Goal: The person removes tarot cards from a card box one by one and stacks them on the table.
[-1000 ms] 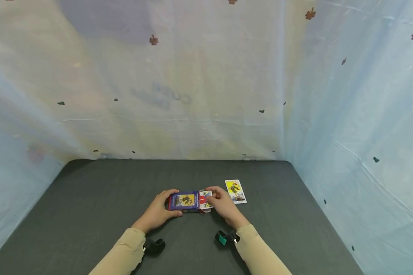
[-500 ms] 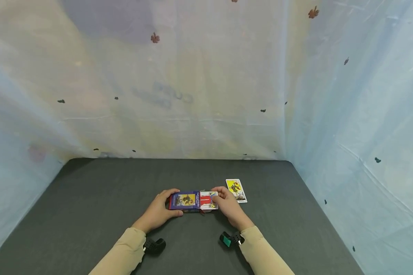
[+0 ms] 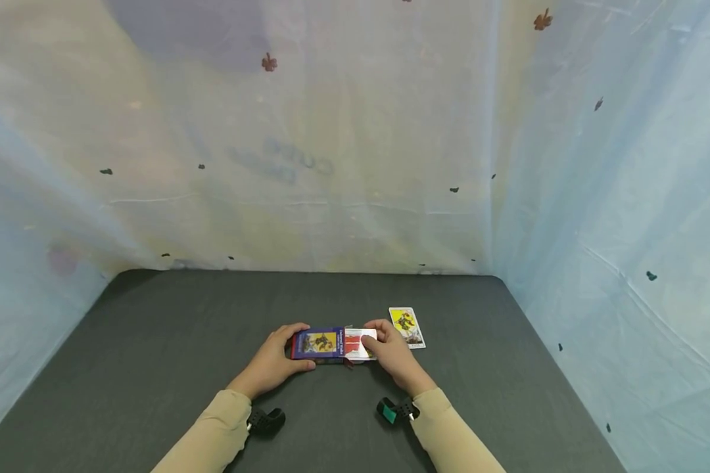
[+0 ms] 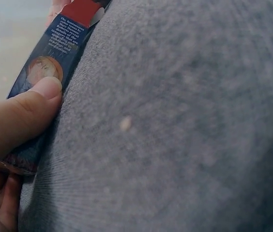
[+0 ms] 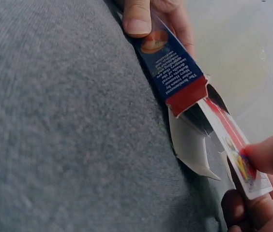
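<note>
My left hand [image 3: 270,363] grips a blue and red tarot card box [image 3: 317,345] lying flat, thumb on its near long side and fingers on the far side. In the left wrist view the thumb [image 4: 35,108] presses the printed side panel. My right hand [image 3: 393,355] pinches a thin stack of tarot cards [image 5: 235,147] by the outer end, thumb on top and fingers beneath. The cards stick partway out of the box's right end; their other end is hidden inside. Below them the box's white flap [image 5: 189,145] hangs open.
A single yellow tarot card [image 3: 406,326] lies face up just beyond my right hand. Dark grey cloth covers the table [image 3: 171,341]. A pale translucent curtain [image 3: 355,144] stands along the back and both sides.
My right hand has moved a little to the right with the tarot cards, so more of them shows outside the box. My left hand and the box have stayed in place.
</note>
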A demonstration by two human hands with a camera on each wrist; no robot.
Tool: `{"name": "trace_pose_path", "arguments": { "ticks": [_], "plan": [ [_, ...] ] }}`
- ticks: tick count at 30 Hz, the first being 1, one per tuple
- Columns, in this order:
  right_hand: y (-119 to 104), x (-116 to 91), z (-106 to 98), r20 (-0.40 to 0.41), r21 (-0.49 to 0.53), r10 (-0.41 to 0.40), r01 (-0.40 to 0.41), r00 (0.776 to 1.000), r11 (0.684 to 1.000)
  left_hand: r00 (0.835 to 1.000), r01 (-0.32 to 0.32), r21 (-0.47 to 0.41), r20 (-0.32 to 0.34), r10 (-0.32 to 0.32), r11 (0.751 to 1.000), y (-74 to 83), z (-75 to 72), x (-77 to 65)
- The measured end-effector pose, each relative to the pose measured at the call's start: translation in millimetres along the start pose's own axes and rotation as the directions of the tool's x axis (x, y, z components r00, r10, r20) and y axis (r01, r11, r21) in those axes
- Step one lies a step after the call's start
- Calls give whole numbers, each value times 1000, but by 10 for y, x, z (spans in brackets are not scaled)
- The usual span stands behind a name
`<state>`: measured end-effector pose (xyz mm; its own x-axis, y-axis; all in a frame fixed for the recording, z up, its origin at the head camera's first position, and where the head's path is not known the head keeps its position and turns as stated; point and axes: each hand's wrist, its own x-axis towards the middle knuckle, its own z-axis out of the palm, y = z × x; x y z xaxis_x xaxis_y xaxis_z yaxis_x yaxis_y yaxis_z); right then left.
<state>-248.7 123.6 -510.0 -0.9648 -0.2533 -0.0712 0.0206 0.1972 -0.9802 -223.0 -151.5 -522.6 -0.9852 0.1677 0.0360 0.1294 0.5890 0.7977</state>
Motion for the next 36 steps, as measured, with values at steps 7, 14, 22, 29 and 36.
{"name": "trace_pose_path", "arguments": {
  "ticks": [7,14,22,29,36],
  "plan": [
    [-45,-66,-49,-53,-36,7,-9,999,999,1000,3,-7,2,-3,1000,-5,-17,-12],
    [-35,-157,-166,-54,-122,5,-12,999,992,1000,7,-9,-5,-7,1000,19,-15,-23],
    [-57,-223,-231,54,-178,-24,34,998,983,1000,8,-5,-5,-8,1000,21,-3,-9],
    [-148,-318,-209,98,-290,-18,46,995,956,1000,17,0,-3,-17,1000,24,-10,-22],
    [-90,-323,-265,99,-264,-16,42,995,963,1000,10,6,-4,-10,1000,46,-9,-29]
  ]
}}
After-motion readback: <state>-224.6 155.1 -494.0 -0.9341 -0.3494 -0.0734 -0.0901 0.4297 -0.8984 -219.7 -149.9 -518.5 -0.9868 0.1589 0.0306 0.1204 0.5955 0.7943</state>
